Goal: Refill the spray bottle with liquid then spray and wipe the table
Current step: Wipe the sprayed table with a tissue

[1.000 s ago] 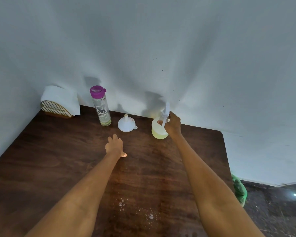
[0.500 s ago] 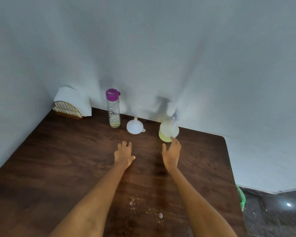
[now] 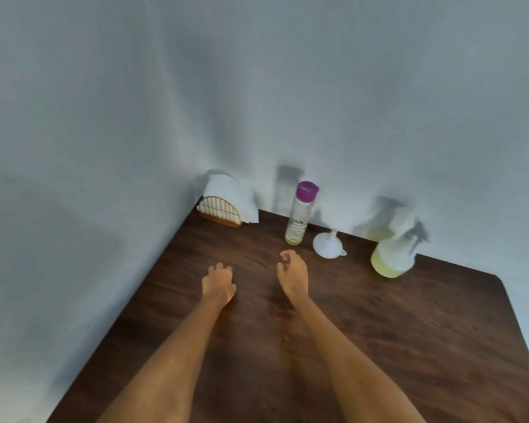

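Hovering empty — two hands (image 3: 254, 282); one spray bottle (image 3: 393, 254), one funnel (image 3: 329, 245).

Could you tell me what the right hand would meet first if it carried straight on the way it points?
Probably the bottle; the right hand points up-table towards it, though depth is unclear.

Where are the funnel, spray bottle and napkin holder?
funnel (image 3: 327, 245): head view, on the white cone's wide bowl.
spray bottle (image 3: 391, 264): head view, on the lower body with the yellow-green liquid.
napkin holder (image 3: 220, 210): head view, on the gold wire front.
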